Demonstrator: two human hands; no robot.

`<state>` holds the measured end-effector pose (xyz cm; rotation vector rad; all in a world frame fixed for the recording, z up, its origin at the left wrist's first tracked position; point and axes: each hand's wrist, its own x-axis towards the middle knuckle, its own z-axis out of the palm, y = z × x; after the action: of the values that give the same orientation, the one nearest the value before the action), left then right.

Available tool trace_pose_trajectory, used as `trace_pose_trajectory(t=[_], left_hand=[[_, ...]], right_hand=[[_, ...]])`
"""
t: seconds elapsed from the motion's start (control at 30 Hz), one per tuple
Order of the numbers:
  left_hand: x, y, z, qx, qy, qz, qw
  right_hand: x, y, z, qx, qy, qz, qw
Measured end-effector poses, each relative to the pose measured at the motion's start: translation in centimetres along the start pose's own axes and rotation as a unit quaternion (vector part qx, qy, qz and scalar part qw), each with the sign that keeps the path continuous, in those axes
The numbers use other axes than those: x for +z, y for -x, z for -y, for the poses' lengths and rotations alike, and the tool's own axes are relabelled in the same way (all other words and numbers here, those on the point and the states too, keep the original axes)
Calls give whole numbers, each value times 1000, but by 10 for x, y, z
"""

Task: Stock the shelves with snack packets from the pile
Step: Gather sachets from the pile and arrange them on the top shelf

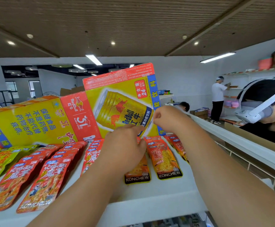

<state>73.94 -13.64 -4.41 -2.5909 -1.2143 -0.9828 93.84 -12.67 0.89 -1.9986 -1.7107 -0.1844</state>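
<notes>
Hands: your left hand (125, 145) presses flat on shiny red packets (163, 158); your right hand (164, 117), curled, pinches the cardboard box (120, 102).

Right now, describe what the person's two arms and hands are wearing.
Nothing shows on either: the left hand and right hand are bare, with no gloves, rings or watch visible. Both forearms are uncovered up to the picture's edge, so no sleeves appear.

I'm in a shop: white shelf (150, 202) with rowed snack packets (49, 176), Red Bull carton (40, 123), wall shelving (255, 72) behind
</notes>
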Motion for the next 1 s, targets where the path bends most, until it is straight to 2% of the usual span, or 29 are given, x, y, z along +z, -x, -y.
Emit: trace_pose_trajectory(t=[0.1, 0.23, 0.47, 0.7, 1.0], left_hand=[[0, -3, 3, -30, 3, -4, 1000], [2, -4, -1, -29, -5, -3, 1000], [-29, -1, 16, -25, -99, -33, 994], [-106, 41, 124, -14, -132, -3, 991], [-242, 151, 296, -93, -151, 9, 984]], right_hand=[[-2, 17, 7, -6, -14, -37, 999], [-4, 40, 19, -9, 0, -73, 997], [-8, 80, 61, -5, 12, -88, 996], [-3, 106, 162, -24, 12, -78, 997], [27, 124, 363, -119, -19, -68, 990]])
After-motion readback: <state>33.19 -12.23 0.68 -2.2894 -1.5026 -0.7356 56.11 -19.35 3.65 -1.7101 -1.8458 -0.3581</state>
